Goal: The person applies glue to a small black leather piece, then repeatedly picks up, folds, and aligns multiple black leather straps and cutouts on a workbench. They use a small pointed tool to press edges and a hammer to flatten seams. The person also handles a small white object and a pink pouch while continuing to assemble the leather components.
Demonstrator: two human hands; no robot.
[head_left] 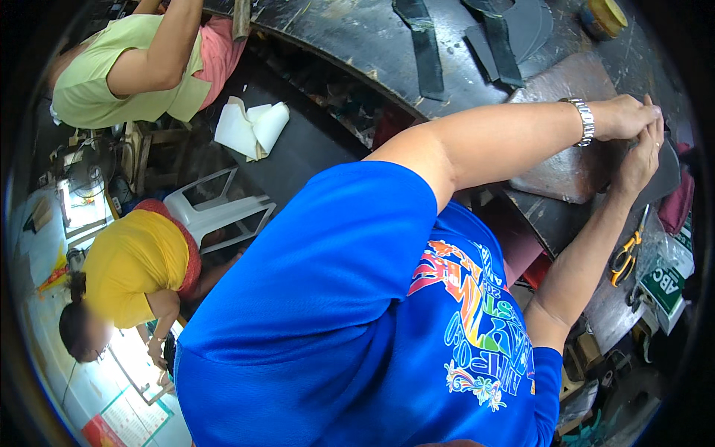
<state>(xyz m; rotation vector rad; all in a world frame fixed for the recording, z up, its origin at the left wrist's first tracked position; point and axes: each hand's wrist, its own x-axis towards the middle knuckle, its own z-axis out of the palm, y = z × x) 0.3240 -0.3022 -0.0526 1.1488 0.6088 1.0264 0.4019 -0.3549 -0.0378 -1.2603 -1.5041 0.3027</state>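
Observation:
My left hand, with a metal watch on the wrist, reaches over the far right end of the brown board. Its fingers are curled and meet the fingertips of my right hand. The right hand's fingers are bent and pressed close together against the left. Whatever lies between the fingers is too small or hidden to make out. Just beside and beneath my right hand is a dark grey flat piece, partly covered by it. The board lies slanted on the dark worktable.
Dark straps and grey sheet pieces lie beyond the board, near a yellow jar. Orange-handled scissors, a green-and-white packet and a maroon pouch are at right. Two people work at left, near a white chair.

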